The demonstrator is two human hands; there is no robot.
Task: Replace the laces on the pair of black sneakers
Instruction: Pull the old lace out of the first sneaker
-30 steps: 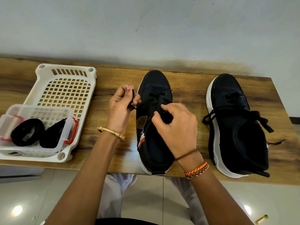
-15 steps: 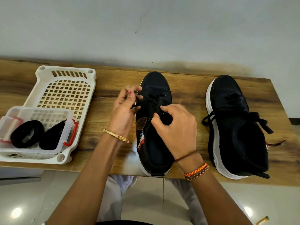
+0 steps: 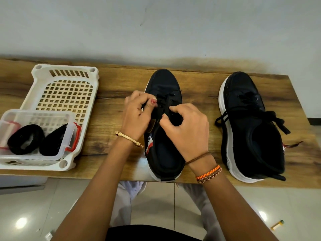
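- On the wooden counter (image 3: 111, 129), near its middle, stands the nearer sneaker (image 3: 165, 136), toe pointing away, with both hands over its eyelet area.
- The left hand (image 3: 137, 115) sits at the shoe's left edge, its thumb and fingertips closed in a pinch on the black lace (image 3: 169, 100).
- The right hand (image 3: 187, 129) lies over the tongue, fingers curled, thumb and forefinger pinching the same lace close to the left hand.
- Count: two black sneakers, the second sneaker (image 3: 250, 126) well to the right of the hands and untouched; two hands; two coiled black laces (image 3: 26, 139) in one clear box (image 3: 69, 136), which sits in one white basket (image 3: 66, 80) at the left end of the counter.
- The held sneaker is black with a white sole edge, a red and white mark on its left side, and lacing only across the front eyelets.
- The second sneaker has a thick white sole and loose black lace ends spilling over both sides.
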